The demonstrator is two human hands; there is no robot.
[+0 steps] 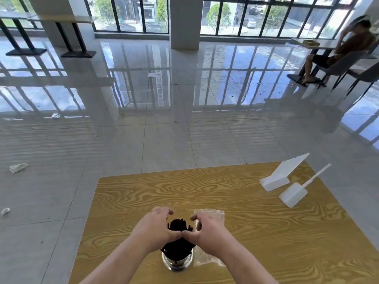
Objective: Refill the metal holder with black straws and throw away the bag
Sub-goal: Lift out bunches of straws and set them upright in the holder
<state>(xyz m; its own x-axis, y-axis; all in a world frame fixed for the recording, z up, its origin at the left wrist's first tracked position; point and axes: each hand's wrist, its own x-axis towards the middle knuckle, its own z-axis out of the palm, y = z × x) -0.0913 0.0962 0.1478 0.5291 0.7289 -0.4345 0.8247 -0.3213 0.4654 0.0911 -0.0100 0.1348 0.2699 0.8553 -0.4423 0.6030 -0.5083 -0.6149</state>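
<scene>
On the wood-grain counter [246, 201], by its near edge, the metal holder [177, 262] already stands full of black straws [178, 224]. We judge the refill nearly done; the clear bag [215, 215] beside it remains to bin. Our left hand [155, 226] and right hand [207, 230] cup the bundle, thumbs touching.

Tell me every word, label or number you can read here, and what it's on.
Nothing can be read.
Floor reflection: vertical strip of characters, too blurred to read.
Paper on the floor: too small to tell.
White sign stand, white stand beside it: no print shows.
Plastic bag, metal holder: no label visible.
</scene>
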